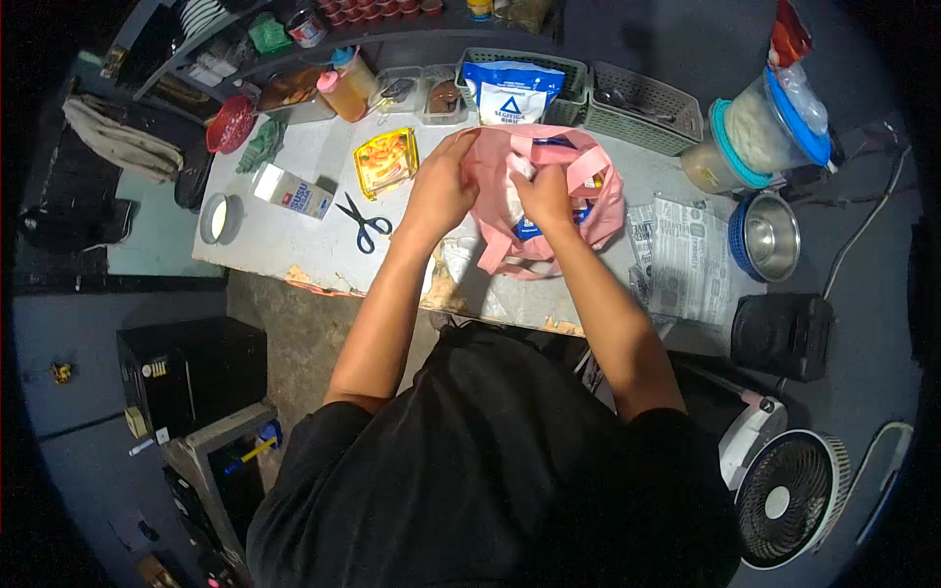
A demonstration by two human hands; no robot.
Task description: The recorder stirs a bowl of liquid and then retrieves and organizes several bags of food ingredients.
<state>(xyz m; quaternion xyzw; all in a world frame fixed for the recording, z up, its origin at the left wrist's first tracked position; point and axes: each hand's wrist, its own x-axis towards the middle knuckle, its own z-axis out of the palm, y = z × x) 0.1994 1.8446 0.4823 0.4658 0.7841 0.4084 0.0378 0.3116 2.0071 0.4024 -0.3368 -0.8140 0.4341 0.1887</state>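
A pink cloth bag (494,250) stands on the table before me, its mouth spread and its handles loose. My left hand (443,180) grips the bag's left rim. Inside the mouth, my right hand (549,195) reaches down against a white packet (517,202); its fingertips are hidden, so its hold is unclear. Below that hand a blue packet (528,229) shows in the bag. Just behind the bag stands a blue-and-white Segitiga Biru flour pack (512,95). Left of my left hand lie a yellow food packet (386,163), black-handled scissors (362,223) and a milk carton (292,192).
Plastic baskets (643,110) and squeeze bottles (342,97) line the table's back. Lidded tubs (757,136), a metal bowl (772,239) and newspaper (687,257) occupy the right side. A small bowl (215,219) sits far left; a fan (786,500) stands below right.
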